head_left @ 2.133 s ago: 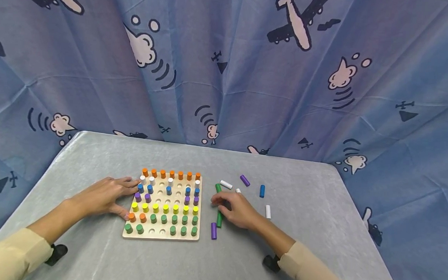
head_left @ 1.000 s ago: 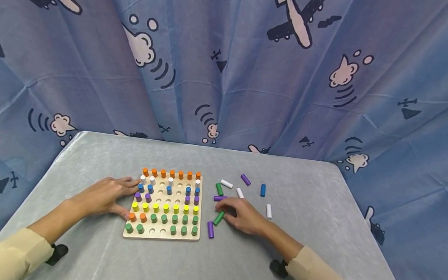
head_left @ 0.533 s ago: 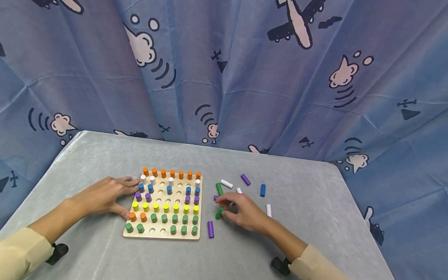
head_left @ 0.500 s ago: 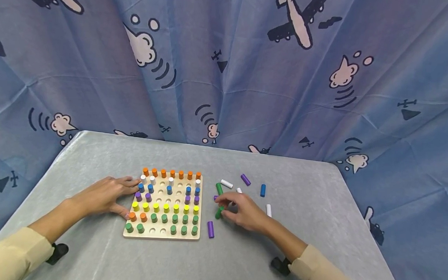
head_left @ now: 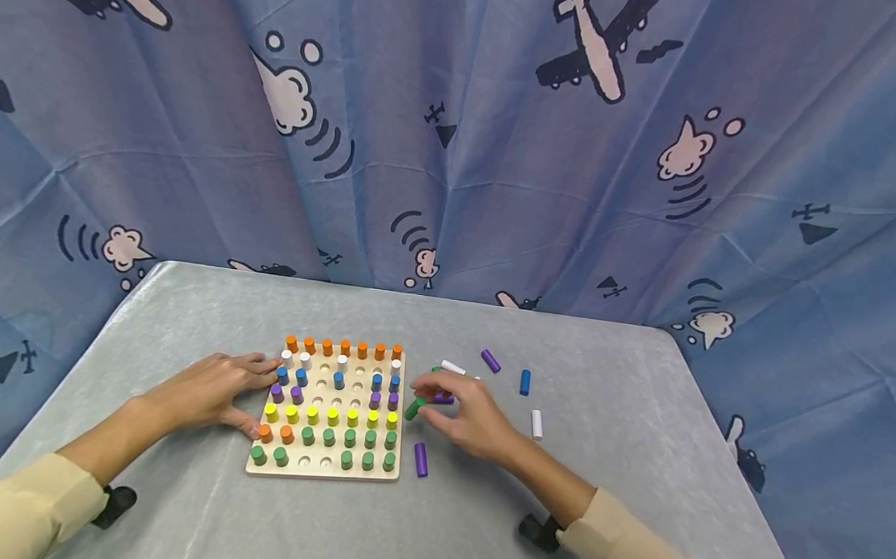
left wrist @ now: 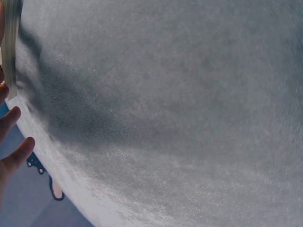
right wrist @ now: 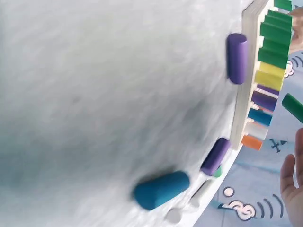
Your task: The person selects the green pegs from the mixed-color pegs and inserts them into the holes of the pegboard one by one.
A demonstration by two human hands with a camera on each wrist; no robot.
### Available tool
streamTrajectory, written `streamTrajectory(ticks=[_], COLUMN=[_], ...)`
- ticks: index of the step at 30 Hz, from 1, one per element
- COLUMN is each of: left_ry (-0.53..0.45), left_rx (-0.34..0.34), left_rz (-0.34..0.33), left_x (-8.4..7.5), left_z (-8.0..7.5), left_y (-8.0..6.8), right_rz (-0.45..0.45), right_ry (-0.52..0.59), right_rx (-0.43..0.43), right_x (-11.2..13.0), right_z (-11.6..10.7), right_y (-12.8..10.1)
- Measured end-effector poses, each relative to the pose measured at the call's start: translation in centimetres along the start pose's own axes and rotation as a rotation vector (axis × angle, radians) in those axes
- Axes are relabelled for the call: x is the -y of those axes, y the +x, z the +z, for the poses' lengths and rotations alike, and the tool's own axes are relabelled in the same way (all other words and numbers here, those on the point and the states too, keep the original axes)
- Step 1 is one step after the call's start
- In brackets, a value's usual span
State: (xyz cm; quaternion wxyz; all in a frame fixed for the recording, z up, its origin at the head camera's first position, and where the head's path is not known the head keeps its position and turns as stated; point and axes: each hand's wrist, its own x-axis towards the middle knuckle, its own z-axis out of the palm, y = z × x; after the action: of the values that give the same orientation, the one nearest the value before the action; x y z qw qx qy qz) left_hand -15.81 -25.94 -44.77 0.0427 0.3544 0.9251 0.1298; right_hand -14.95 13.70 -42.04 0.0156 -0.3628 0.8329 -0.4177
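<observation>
A wooden pegboard (head_left: 312,474) with rows of coloured pegs stands on the table, left of centre in the head view. Along its left edge rests my left hand (head_left: 214,390), thumb at the near corner and fingers spread towards the far side. Just off the board's right edge, my right hand (head_left: 472,414) pinches a green peg (head_left: 415,409) between thumb and fingers, tilted. The right wrist view shows the same green peg (right wrist: 293,108) beyond the fingertips. Under the right hand lies a purple peg (head_left: 444,399), partly covered. Several holes in the board have no peg.
Loose pegs lie right of the board: a purple peg (head_left: 421,460) nearest me, another purple peg (head_left: 491,361), a blue peg (head_left: 525,382), a white peg (head_left: 536,425) and a white peg (head_left: 453,367) farther back. A patterned blue curtain (head_left: 453,163) hangs behind the table.
My right hand has picked up a green peg from the loose pegs and moved left with it to the board's right edge. The left hand stays put.
</observation>
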Motion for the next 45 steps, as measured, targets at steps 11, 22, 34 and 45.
streamTrajectory(ticks=[11, 22, 34, 45], left_ry=[-0.004, -0.01, 0.006, 0.008], left_rx=[0.0, -0.006, -0.017, -0.013], left_rz=[-0.009, 0.018, 0.017, 0.004], left_x=[0.0, 0.0, 0.1, 0.2], left_z=[0.2, 0.0, 0.2, 0.2], left_y=[-0.1, 0.0, 0.0, -0.1], right_rz=[-0.053, -0.157, -0.178, -0.141], right_ry=[0.019, 0.081, -0.04, -0.036], right_rx=[-0.02, 0.038, 0.09, 0.128], right_x=[2.4, 4.3, 5.0, 5.1], right_z=[2.1, 5.3, 8.5, 9.9], right_y=[2.3, 3.7, 4.4, 4.5])
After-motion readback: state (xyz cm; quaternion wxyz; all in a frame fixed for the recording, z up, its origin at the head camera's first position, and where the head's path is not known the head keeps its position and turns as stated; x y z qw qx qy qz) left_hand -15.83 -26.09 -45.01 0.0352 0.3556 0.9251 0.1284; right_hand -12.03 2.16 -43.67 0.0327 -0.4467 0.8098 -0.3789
